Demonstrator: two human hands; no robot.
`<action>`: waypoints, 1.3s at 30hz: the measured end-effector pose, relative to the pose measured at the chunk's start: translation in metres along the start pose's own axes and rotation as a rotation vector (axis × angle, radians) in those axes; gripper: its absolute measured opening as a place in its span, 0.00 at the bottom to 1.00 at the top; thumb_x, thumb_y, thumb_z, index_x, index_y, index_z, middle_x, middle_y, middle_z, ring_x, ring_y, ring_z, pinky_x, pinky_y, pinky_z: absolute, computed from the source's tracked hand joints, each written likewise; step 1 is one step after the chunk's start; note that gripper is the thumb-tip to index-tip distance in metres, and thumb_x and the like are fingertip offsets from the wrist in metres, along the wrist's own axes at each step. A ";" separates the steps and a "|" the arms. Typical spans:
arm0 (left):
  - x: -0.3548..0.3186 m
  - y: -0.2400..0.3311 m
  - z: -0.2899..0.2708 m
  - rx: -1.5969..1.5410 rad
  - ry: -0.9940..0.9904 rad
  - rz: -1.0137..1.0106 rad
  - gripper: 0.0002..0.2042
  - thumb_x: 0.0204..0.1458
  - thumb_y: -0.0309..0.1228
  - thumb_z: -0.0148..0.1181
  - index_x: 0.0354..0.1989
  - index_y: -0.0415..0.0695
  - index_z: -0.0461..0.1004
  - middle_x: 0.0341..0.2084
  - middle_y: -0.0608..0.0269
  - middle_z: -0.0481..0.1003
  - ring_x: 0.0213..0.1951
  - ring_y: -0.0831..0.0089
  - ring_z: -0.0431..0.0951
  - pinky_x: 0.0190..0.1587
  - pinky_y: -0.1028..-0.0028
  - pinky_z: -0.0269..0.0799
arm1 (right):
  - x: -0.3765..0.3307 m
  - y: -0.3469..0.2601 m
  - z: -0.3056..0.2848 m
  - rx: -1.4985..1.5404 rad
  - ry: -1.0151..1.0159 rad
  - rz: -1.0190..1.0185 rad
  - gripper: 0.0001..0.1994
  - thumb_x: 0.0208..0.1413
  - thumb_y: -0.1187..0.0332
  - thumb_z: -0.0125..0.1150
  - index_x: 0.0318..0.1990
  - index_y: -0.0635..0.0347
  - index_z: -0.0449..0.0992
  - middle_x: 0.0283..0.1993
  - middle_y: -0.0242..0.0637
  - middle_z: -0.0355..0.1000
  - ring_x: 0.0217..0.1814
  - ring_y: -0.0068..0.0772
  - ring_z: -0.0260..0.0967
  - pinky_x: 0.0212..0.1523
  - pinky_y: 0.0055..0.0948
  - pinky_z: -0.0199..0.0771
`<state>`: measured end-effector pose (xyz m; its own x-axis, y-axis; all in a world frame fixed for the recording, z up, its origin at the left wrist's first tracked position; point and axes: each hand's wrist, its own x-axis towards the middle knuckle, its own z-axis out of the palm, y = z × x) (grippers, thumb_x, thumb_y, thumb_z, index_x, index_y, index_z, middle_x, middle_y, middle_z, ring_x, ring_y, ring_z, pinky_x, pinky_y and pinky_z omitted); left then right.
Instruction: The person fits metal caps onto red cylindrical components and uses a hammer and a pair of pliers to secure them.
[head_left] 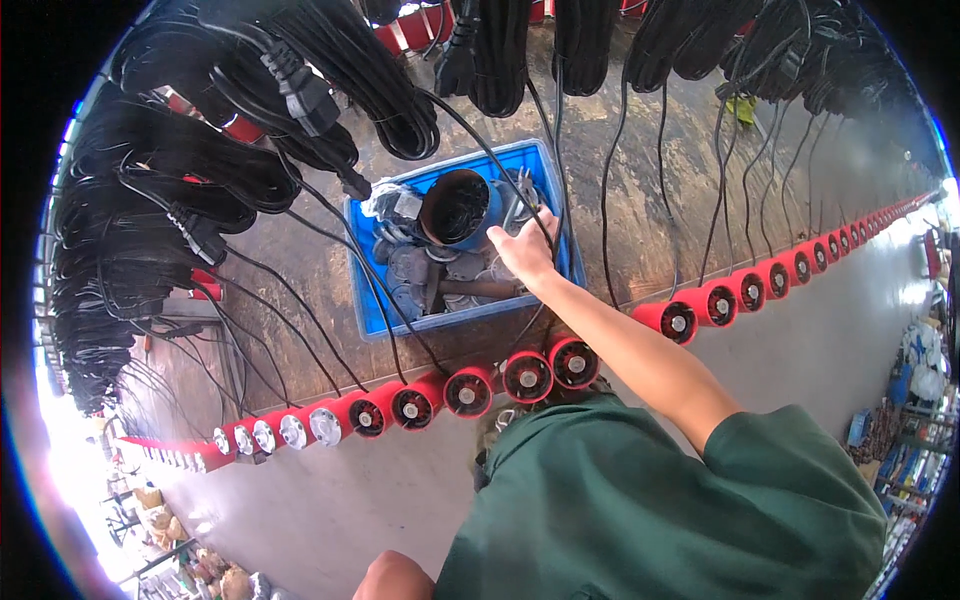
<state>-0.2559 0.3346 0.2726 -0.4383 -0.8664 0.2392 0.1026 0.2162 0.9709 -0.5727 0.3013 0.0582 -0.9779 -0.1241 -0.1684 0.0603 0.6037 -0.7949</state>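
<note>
Head view: right grip (524, 250) inside blue bin (565, 225)

A: Surface (660, 200) is long, brown, worn and stained, running left to right across the view.

B: Directly on it?

A: 1 blue plastic crate (560, 215), near the middle, holding grey metal parts (440, 275) and 1 dark round cylinder (455, 207) with a blue shell. Coils of black cable (370, 90) lie along the far side, thin leads trailing forward past the crate.

B: Near edge?

A: A row of red cylindrical units (470, 390), round faces outward, side by side, touching, along the whole edge. Count not readable at either end.
</note>
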 end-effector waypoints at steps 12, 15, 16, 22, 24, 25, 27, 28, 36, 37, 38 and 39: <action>0.006 -0.014 -0.023 0.000 -0.062 -0.031 0.06 0.60 0.29 0.63 0.41 0.42 0.81 0.34 0.64 0.79 0.37 0.74 0.77 0.41 0.68 0.73 | 0.006 -0.025 -0.029 -0.361 0.174 -0.611 0.42 0.46 0.61 0.79 0.65 0.67 0.60 0.65 0.51 0.57 0.71 0.58 0.55 0.70 0.55 0.58; 0.003 -0.018 -0.027 0.000 -0.061 -0.043 0.06 0.60 0.28 0.62 0.41 0.41 0.81 0.35 0.63 0.80 0.37 0.74 0.78 0.41 0.68 0.73 | 0.006 -0.036 -0.027 -0.359 0.189 -0.669 0.33 0.48 0.62 0.76 0.58 0.66 0.67 0.62 0.50 0.58 0.68 0.57 0.56 0.66 0.55 0.60; 0.003 -0.018 -0.028 0.000 -0.060 -0.047 0.06 0.60 0.28 0.62 0.41 0.41 0.81 0.35 0.63 0.80 0.37 0.74 0.78 0.41 0.68 0.74 | 0.007 -0.041 -0.024 -0.348 0.167 -0.664 0.31 0.48 0.62 0.76 0.57 0.65 0.67 0.62 0.50 0.59 0.67 0.56 0.57 0.64 0.55 0.61; -0.004 -0.019 -0.031 0.018 -0.034 -0.051 0.06 0.61 0.28 0.62 0.42 0.40 0.81 0.35 0.62 0.80 0.37 0.73 0.79 0.41 0.68 0.74 | 0.041 -0.062 0.006 -0.401 -0.160 -0.971 0.10 0.52 0.66 0.68 0.41 0.57 0.80 0.43 0.45 0.79 0.54 0.50 0.75 0.57 0.48 0.74; -0.006 -0.019 -0.033 0.030 -0.016 -0.047 0.06 0.61 0.27 0.62 0.42 0.40 0.82 0.35 0.62 0.80 0.37 0.73 0.79 0.42 0.68 0.74 | 0.048 -0.071 0.025 -0.627 -0.207 -0.974 0.11 0.51 0.65 0.67 0.41 0.58 0.81 0.43 0.45 0.80 0.52 0.50 0.78 0.55 0.46 0.79; -0.007 -0.018 -0.033 0.034 -0.008 -0.047 0.06 0.61 0.27 0.62 0.42 0.40 0.82 0.35 0.61 0.81 0.37 0.73 0.79 0.42 0.68 0.75 | 0.054 -0.072 0.030 -0.697 -0.218 -0.996 0.10 0.52 0.65 0.65 0.40 0.57 0.81 0.44 0.44 0.81 0.51 0.49 0.79 0.50 0.45 0.83; -0.010 -0.018 -0.030 0.034 0.003 -0.045 0.06 0.61 0.27 0.61 0.42 0.40 0.82 0.35 0.61 0.81 0.37 0.73 0.79 0.42 0.68 0.75 | 0.078 -0.063 0.042 -0.809 -0.193 -1.066 0.08 0.56 0.65 0.60 0.40 0.54 0.80 0.42 0.42 0.81 0.47 0.46 0.80 0.41 0.41 0.82; -0.011 -0.018 -0.028 0.034 0.007 -0.045 0.06 0.61 0.27 0.61 0.42 0.40 0.82 0.35 0.61 0.81 0.37 0.73 0.79 0.42 0.68 0.75 | 0.087 -0.059 0.047 -0.874 -0.168 -1.111 0.08 0.59 0.65 0.56 0.41 0.53 0.80 0.41 0.41 0.81 0.45 0.43 0.81 0.34 0.37 0.80; -0.019 -0.005 -0.026 0.099 0.105 -0.020 0.07 0.61 0.26 0.61 0.43 0.39 0.82 0.36 0.60 0.82 0.38 0.72 0.80 0.42 0.68 0.76 | 0.082 -0.064 0.079 -0.807 -0.280 -1.098 0.04 0.56 0.65 0.57 0.34 0.51 0.77 0.34 0.37 0.77 0.35 0.39 0.78 0.30 0.42 0.76; -0.013 -0.011 -0.018 0.070 0.083 -0.006 0.07 0.61 0.26 0.61 0.43 0.39 0.82 0.36 0.60 0.82 0.38 0.72 0.81 0.42 0.68 0.76 | 0.106 -0.048 0.071 -0.819 -0.159 -1.156 0.04 0.56 0.65 0.57 0.31 0.51 0.73 0.29 0.35 0.72 0.30 0.38 0.74 0.26 0.43 0.69; -0.009 -0.008 -0.014 0.074 0.082 0.013 0.07 0.62 0.26 0.61 0.43 0.38 0.82 0.36 0.59 0.82 0.38 0.72 0.81 0.42 0.68 0.76 | 0.108 -0.048 0.070 -0.802 -0.065 -1.230 0.07 0.56 0.64 0.56 0.27 0.51 0.69 0.25 0.32 0.66 0.26 0.37 0.70 0.22 0.44 0.61; -0.005 -0.003 -0.011 0.077 0.084 0.038 0.07 0.62 0.26 0.60 0.43 0.38 0.83 0.36 0.59 0.82 0.38 0.72 0.81 0.42 0.68 0.76 | 0.110 -0.048 0.068 -0.524 -0.179 -1.135 0.11 0.56 0.65 0.54 0.24 0.51 0.61 0.22 0.30 0.56 0.20 0.35 0.61 0.19 0.45 0.48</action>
<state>-0.2442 0.3336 0.2686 -0.3584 -0.8910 0.2787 0.0477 0.2807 0.9586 -0.6689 0.2050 0.0379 -0.3834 -0.8561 0.3466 -0.9201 0.3212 -0.2244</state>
